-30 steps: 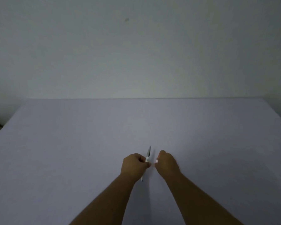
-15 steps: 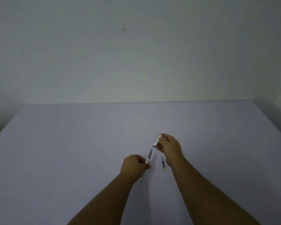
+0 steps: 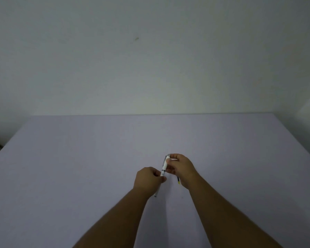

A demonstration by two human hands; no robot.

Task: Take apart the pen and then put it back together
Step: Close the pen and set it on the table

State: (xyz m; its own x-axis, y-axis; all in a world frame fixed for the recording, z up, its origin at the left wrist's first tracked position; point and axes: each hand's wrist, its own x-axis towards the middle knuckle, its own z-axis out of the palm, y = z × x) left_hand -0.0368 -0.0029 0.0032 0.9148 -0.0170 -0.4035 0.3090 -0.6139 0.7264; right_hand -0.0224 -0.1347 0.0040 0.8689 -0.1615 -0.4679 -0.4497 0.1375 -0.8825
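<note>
My left hand [image 3: 148, 179] is closed around the lower barrel of a white pen [image 3: 163, 170], whose tip end pokes out below the fist near the table. My right hand [image 3: 180, 167] pinches the upper, cap-end section of the pen [image 3: 167, 159] and holds it against the lower barrel, so the two pieces line up. A thin dark refill with a yellow end [image 3: 178, 181] lies on the table just under my right wrist, partly hidden by it.
A pale lilac table [image 3: 79, 167] fills the lower half of the view, its far edge against a plain white wall [image 3: 150, 59]. The table's left edge drops off at the far left.
My right hand has brought the cap-end piece back down onto the barrel held by my left hand; half a second ago the two pieces were apart. The refill stays on the table.
</note>
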